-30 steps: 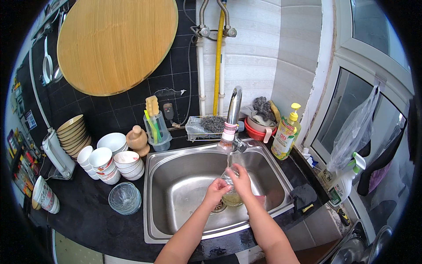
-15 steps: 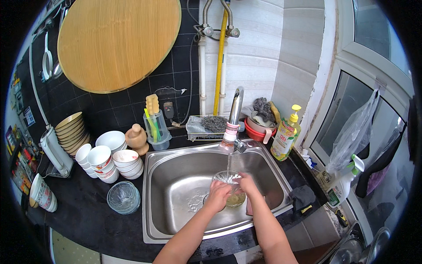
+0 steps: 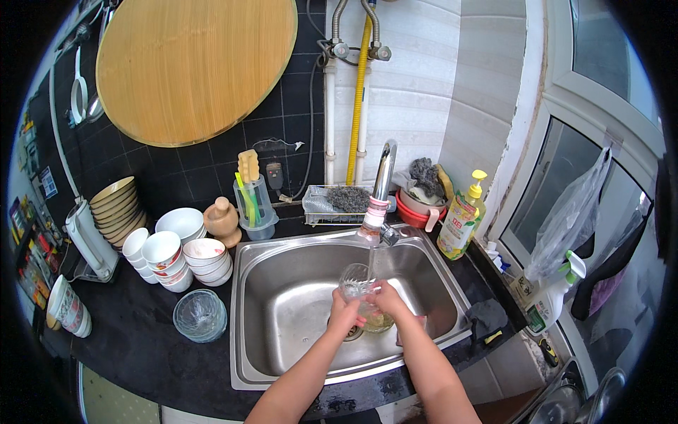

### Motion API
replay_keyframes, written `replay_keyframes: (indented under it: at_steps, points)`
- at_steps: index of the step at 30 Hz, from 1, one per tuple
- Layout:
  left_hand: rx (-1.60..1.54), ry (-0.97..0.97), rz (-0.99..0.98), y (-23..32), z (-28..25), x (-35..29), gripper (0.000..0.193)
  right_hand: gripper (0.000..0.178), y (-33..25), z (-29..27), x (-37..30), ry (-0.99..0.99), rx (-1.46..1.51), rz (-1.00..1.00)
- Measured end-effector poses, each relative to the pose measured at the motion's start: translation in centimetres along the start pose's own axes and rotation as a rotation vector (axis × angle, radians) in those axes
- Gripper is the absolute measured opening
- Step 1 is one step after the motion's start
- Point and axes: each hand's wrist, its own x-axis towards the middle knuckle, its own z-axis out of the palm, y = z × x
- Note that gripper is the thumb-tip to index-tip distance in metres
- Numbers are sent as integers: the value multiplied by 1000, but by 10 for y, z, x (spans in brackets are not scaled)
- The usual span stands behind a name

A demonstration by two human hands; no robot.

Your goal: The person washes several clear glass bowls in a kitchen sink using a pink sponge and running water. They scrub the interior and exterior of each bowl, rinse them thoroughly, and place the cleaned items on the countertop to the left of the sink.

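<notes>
head view: your bare forearms reach over the near rim of the steel sink, hands inside it.

fingers?

your left hand is curled on the near left side of a clear glass bowl. your right hand has its fingers on the right side of the same bowl. both narrow, bowl between them. exact tilt: can't tell.

where's the bowl?

over the sink floor, near and below the spout of the tap. faint clear stream just right of it.

anything under your hands?

yellowish see-through vessel, partly hidden by your right hand, shape unclear. drain beside it, half covered.

counter?

left of the sink: stack of glass bowls, nearest the rim. behind that, stacked white bowls, then a wooden jar next to a utensil holder. right side: grey cloth by the rim, yellow-topped pump bottle farther back.

back end?

wire rack left of the tap, red basin right of it. round wooden board up against black tiles, yellow hose on the white wall beside.
</notes>
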Motion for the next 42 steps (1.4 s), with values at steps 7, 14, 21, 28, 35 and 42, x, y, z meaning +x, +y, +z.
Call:
replay_keyframes:
  at_steps: [7, 14, 21, 28, 35, 42]
  points:
    - [-67, -13, 140, -12, 5, 5, 60, 71, 0, 2, -1, 475, -539, -115]
    - [26, 175, 517, -42, 1, 27, 64, 62, 9, 8, 4, -261, -276, 36]
    - [-152, 1, 87, 4, -6, 1, 66, 38, -6, -1, -8, 417, -406, -356]
    - [1337, 29, 518, -14, 10, -8, 70, 24, -18, -6, -22, 551, -612, -290]
    - [1146, -394, 404, -25, 11, -1, 69, 21, -24, -6, -30, 475, -774, -430]
    - [1098, 314, 346, -4, 4, -6, 66, 25, 10, -14, -7, 490, -726, -207]
